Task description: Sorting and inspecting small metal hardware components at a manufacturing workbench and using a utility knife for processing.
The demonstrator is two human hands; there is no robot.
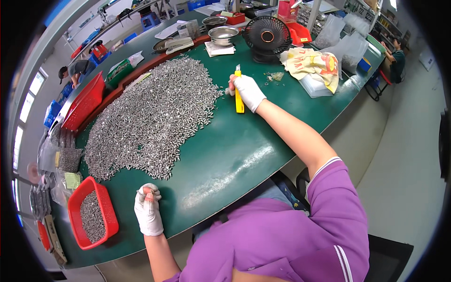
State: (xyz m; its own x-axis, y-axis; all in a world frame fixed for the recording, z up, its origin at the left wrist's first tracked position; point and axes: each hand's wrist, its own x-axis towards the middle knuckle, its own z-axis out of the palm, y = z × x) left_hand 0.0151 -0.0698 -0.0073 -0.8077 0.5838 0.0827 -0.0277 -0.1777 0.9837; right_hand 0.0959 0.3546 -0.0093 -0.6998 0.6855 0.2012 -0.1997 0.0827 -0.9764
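My right hand [249,92], in a white glove with bare fingertips, grips a yellow utility knife [239,101] upright over the green table, its blade end pointing away from me. To the left spreads a broad heap of small silvery metal pins [150,113]. My left hand [148,211], gloved the same way, is held near the heap's front edge with thumb and fingers pinched together. Whatever may be between those fingertips is too small to make out. Left of that hand, a red plastic basket [112,221] holds more of the same metal pieces.
A black fan [267,36] stands at the back, with metal bowls [223,34] to its left. A yellow printed cloth [310,66] lies over a plastic box at right. Another red basket [87,103] leans at the left edge. Two people are in the background.
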